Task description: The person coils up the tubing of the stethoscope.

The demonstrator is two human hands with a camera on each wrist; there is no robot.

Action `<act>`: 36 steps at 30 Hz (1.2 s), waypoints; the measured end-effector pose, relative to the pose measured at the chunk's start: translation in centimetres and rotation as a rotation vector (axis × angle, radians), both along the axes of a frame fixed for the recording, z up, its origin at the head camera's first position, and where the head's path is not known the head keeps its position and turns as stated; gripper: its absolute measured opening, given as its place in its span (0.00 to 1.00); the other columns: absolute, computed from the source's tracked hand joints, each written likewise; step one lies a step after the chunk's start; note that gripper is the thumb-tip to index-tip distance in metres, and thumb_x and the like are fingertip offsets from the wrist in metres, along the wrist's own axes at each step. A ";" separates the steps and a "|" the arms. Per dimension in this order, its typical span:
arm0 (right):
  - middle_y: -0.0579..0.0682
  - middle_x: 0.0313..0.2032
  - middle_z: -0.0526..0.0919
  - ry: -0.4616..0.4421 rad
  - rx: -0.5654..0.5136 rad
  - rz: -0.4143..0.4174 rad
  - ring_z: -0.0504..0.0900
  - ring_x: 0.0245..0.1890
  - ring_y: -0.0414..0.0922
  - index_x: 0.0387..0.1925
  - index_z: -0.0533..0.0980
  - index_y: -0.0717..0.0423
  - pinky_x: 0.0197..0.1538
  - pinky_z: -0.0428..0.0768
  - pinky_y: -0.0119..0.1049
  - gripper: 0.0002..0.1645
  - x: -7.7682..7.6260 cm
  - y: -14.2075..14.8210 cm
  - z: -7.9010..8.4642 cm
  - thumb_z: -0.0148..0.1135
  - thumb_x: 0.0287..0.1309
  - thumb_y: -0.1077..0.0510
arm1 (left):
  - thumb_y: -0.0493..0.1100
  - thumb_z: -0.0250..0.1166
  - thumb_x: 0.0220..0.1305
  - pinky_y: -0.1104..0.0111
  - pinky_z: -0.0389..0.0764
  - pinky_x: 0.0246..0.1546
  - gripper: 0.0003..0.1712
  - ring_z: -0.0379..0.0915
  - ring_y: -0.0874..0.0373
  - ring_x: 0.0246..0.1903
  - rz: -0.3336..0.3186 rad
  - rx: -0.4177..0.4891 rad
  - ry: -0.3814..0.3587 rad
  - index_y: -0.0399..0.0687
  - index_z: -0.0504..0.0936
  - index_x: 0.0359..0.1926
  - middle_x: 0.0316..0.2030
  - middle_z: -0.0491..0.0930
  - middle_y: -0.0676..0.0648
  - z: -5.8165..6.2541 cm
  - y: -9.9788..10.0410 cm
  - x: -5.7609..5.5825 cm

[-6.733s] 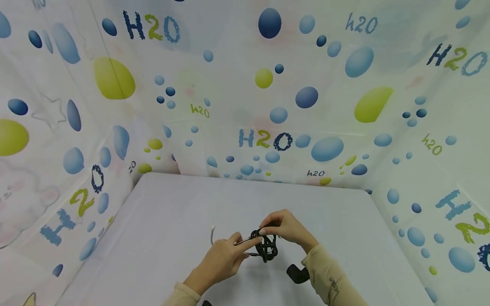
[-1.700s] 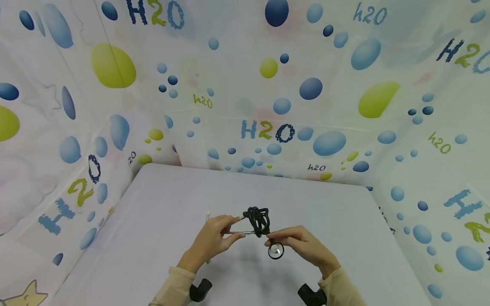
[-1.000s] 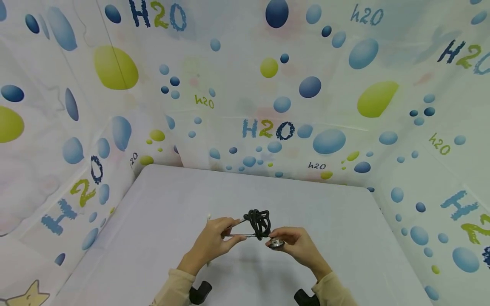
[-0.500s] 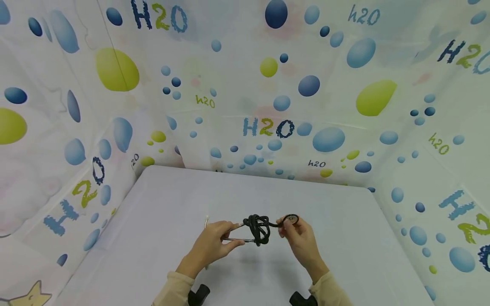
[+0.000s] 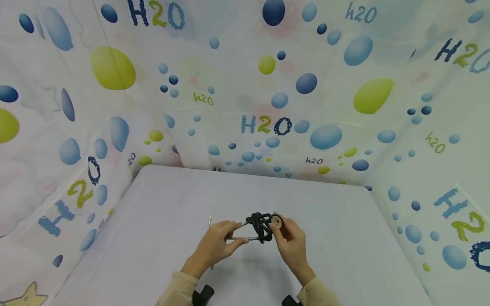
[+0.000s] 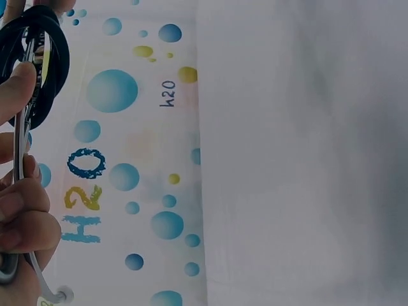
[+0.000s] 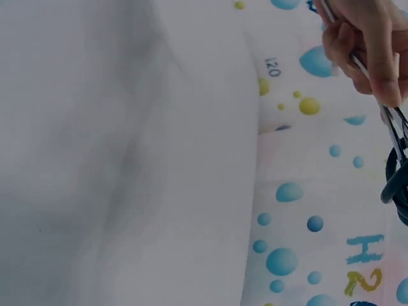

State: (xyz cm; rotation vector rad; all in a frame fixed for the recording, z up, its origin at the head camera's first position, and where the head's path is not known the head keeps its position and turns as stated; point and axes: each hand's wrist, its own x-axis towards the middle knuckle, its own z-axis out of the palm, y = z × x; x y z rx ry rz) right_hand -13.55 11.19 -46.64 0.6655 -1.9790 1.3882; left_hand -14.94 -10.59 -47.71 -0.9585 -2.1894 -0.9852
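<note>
Above the table, both hands hold a stethoscope, its black tubing [image 5: 262,233] wound into a bundle around the ends of its metal ear tubes [image 5: 243,238]. My left hand [image 5: 212,246] grips these tubes between thumb and fingers; a pale eartip [image 5: 209,218] sticks out behind it. On the other side, my right hand [image 5: 294,246] pinches the round chest piece [image 5: 277,221] right at the bundle's edge. The left wrist view has the left hand's curled fingers [image 6: 29,213] along the metal tube. In the right wrist view the tubing [image 7: 396,191] shows at the edge, the right hand out of frame.
A white table [image 5: 172,199] lies beneath the hands. Behind and beside it hang white sheets [image 5: 229,72] printed with blue and yellow-green drops. Black wrist devices [image 5: 203,295] sit under both cream sleeves.
The right hand first worked at the bundle, later held the chest piece below it, then drew it out rightward. Now the chest piece is back left against the bundle. The left hand keeps its grip.
</note>
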 end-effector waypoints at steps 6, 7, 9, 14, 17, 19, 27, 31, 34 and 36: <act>0.54 0.22 0.71 0.135 0.038 -0.068 0.66 0.14 0.36 0.48 0.76 0.75 0.17 0.66 0.20 0.21 0.1 -0.7 -0.4 0.63 0.48 0.76 | 0.48 0.76 0.43 0.82 0.64 0.21 0.25 0.59 0.69 0.20 0.038 -0.032 0.004 0.38 0.84 0.40 0.19 0.73 0.54 0.4 0.2 0.3; 0.56 0.24 0.73 0.089 0.003 -0.037 0.67 0.13 0.37 0.46 0.76 0.75 0.16 0.66 0.22 0.18 0.1 -0.7 -0.4 0.61 0.51 0.77 | 0.48 0.76 0.42 0.82 0.64 0.21 0.25 0.59 0.69 0.20 0.037 -0.030 0.003 0.38 0.84 0.40 0.19 0.72 0.54 0.5 0.2 0.2; 0.56 0.26 0.75 -0.057 -0.088 0.032 0.68 0.12 0.37 0.43 0.77 0.74 0.15 0.69 0.25 0.12 0.3 -0.6 -0.1 0.55 0.56 0.76 | 0.48 0.77 0.42 0.81 0.64 0.21 0.24 0.59 0.69 0.20 0.031 -0.022 0.001 0.38 0.84 0.40 0.19 0.72 0.54 0.6 0.2 0.2; 0.48 0.24 0.72 -0.415 -0.301 0.133 0.68 0.15 0.37 0.38 0.75 0.74 0.19 0.70 0.29 0.12 0.6 -0.4 0.7 0.49 0.67 0.67 | 0.47 0.76 0.44 0.82 0.63 0.21 0.24 0.59 0.69 0.20 0.011 0.006 0.000 0.38 0.84 0.40 0.18 0.70 0.55 0.7 0.2 0.0; 0.46 0.23 0.68 -0.485 -0.411 0.165 0.65 0.16 0.36 0.36 0.73 0.76 0.21 0.68 0.28 0.13 0.7 -0.6 0.9 0.50 0.67 0.65 | 0.48 0.75 0.46 0.82 0.63 0.21 0.23 0.59 0.69 0.20 -0.004 0.020 0.009 0.38 0.84 0.40 0.18 0.70 0.55 0.7 0.2 -0.1; 0.45 0.21 0.68 -0.509 -0.496 0.151 0.63 0.16 0.35 0.34 0.72 0.74 0.20 0.66 0.26 0.12 0.7 -0.8 0.9 0.51 0.67 0.65 | 0.48 0.75 0.46 0.82 0.63 0.21 0.23 0.59 0.69 0.20 -0.017 0.034 0.016 0.38 0.83 0.40 0.19 0.71 0.55 0.6 0.3 -0.2; 0.44 0.21 0.70 -0.548 -0.627 -0.012 0.61 0.13 0.33 0.39 0.73 0.75 0.17 0.64 0.22 0.12 0.5 -1.7 1.2 0.53 0.65 0.64 | 0.48 0.75 0.47 0.83 0.63 0.21 0.22 0.59 0.70 0.20 -0.044 0.038 0.023 0.37 0.83 0.40 0.19 0.72 0.54 0.3 0.3 -0.4; 0.49 0.27 0.75 -0.454 -0.441 -0.060 0.65 0.10 0.31 0.56 0.70 0.74 0.16 0.66 0.22 0.21 0.2 -1.6 1.1 0.55 0.63 0.68 | 0.48 0.75 0.45 0.83 0.64 0.21 0.23 0.60 0.69 0.20 -0.039 0.034 0.036 0.37 0.83 0.40 0.19 0.73 0.54 0.4 0.2 -0.6; 0.59 0.31 0.77 -0.302 -0.279 -0.051 0.67 0.11 0.30 0.59 0.68 0.73 0.14 0.66 0.23 0.23 0.0 -1.4 0.8 0.53 0.61 0.73 | 0.47 0.76 0.44 0.83 0.63 0.21 0.23 0.59 0.70 0.20 -0.047 0.041 0.034 0.37 0.83 0.39 0.19 0.72 0.54 0.4 0.2 -0.8; 0.61 0.32 0.78 -0.177 -0.154 -0.050 0.67 0.12 0.30 0.59 0.68 0.73 0.13 0.67 0.23 0.24 -0.2 -1.3 0.6 0.52 0.60 0.76 | 0.47 0.76 0.44 0.83 0.63 0.20 0.23 0.58 0.70 0.20 -0.052 0.046 0.025 0.37 0.84 0.39 0.18 0.72 0.54 0.4 0.1 -0.9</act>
